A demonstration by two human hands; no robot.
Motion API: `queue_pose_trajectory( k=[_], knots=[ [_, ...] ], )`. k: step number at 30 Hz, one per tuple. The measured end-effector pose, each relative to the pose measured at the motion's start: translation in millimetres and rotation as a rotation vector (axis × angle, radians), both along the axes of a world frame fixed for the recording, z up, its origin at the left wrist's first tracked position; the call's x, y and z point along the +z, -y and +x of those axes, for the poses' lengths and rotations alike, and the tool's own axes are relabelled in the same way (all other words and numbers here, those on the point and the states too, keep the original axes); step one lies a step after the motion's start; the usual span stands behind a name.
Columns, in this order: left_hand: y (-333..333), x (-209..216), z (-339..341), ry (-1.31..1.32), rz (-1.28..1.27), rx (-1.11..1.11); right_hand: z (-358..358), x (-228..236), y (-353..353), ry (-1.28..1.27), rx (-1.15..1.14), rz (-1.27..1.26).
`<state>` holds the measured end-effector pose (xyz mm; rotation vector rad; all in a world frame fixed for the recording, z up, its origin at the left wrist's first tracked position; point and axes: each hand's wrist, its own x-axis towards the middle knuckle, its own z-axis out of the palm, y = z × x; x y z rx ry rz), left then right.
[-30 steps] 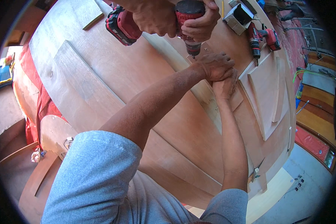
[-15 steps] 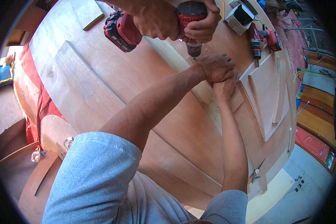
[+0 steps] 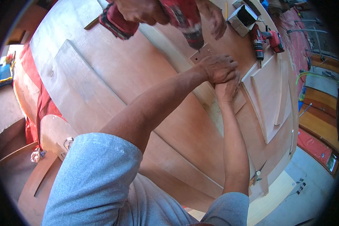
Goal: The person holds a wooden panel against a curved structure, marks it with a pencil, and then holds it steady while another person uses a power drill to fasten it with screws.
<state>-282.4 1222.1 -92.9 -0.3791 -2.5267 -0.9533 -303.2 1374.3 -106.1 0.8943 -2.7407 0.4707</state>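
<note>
My left hand is closed, fingers curled, on a small plywood strip with screws in its uncovered end. Pressed up against it, my right hand is also closed; its fingertips are partly hidden, and what they hold cannot be seen. Just beyond, a co-worker's hand holds a red and black cordless drill, its bit pointing down close to the strip's end. The co-worker's other hand is off the drill with loose fingers, slightly blurred. A longer pale board lies beneath the strip on the curved plywood sheet.
A second red drill lies at the right beside an open small box and a pencil. Plywood offcuts and a wood strip rest nearby. Another plank lies at the left. Red sheeting hangs beyond the left edge.
The co-worker's drill has shifted a little and tilted, and one of their hands has let go of it. The strip's end with the screws now shows. My hands have stayed in place.
</note>
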Motion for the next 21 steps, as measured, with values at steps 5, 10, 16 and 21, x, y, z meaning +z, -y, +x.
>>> queue_pose_trajectory(
  k=[5,10,16,21],
  knots=[
    [1.8,3.9,-0.3,0.038,-0.025,-0.035,-3.8,-2.5,0.8,-0.037,0.056,0.019],
    [0.1,1.9,-2.7,0.028,0.017,-0.027,-8.0,-5.9,-2.4,-0.074,0.058,0.027],
    [-2.4,-2.9,-4.4,0.063,0.038,-0.026,-7.3,-5.0,-3.6,-0.024,0.053,0.053],
    [-2.4,-5.6,-6.6,0.042,0.03,-0.008,-2.6,2.4,1.6,-0.017,0.08,0.054]
  ],
)
